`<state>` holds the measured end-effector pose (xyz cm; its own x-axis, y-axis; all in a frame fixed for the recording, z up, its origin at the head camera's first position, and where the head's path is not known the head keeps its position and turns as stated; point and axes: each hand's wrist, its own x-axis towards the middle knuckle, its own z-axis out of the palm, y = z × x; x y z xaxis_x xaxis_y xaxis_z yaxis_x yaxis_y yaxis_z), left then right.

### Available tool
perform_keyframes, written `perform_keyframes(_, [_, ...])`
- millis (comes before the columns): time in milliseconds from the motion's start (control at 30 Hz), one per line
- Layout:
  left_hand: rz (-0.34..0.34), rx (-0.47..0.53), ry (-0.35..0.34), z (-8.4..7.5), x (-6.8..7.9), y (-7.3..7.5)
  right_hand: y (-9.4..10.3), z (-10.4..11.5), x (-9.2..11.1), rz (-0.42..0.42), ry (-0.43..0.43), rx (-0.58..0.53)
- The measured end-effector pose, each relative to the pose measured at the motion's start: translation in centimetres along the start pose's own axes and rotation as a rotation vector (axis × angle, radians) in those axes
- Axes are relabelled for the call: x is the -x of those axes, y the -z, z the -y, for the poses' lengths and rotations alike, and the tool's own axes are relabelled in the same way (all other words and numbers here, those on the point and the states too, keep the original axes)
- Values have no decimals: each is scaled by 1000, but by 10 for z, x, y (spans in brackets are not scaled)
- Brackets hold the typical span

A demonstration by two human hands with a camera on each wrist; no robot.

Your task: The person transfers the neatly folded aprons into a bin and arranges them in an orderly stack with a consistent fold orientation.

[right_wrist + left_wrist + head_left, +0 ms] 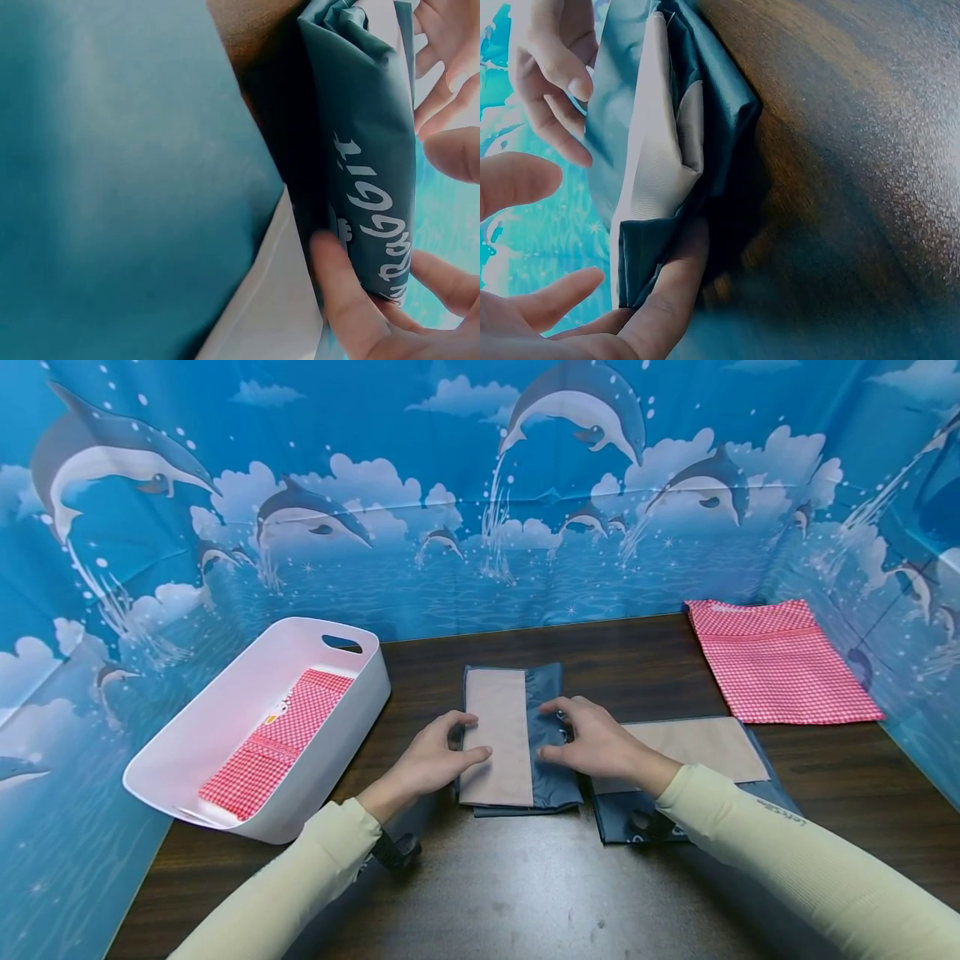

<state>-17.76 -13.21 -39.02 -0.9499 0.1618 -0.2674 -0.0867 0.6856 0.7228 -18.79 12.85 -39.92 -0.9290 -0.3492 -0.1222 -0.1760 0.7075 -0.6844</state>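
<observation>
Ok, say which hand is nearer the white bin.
Left. The left hand is just right of the white bin; the right hand is farther off, at the middle bundle's right side.

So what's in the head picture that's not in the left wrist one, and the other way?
Head only: the white basket, the red checked piece inside it, and the bigger red checked cloth.
Left wrist only: the folds inside one end of the blue and beige cloth.
Both: that cloth, left hand, right hand, table and blue backdrop.
</observation>
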Motion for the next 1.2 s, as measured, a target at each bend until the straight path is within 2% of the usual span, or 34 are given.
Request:
perform_keyframes(267, [11, -38, 10, 4, -2, -2, -4, -1, -1, -17, -15, 1])
perform_keyframes(533, [0, -23, 25, 7, -3, -5, -3, -1, -3, -34, -51, 4])
perform_keyframes(733, [-12, 19, 26, 6, -4, -5, -3, 1, -4, -40, -85, 7])
perform_keyframes(1200, [18, 143, 72, 11, -6, -2, -4, -2, -5, -7, -83, -4])
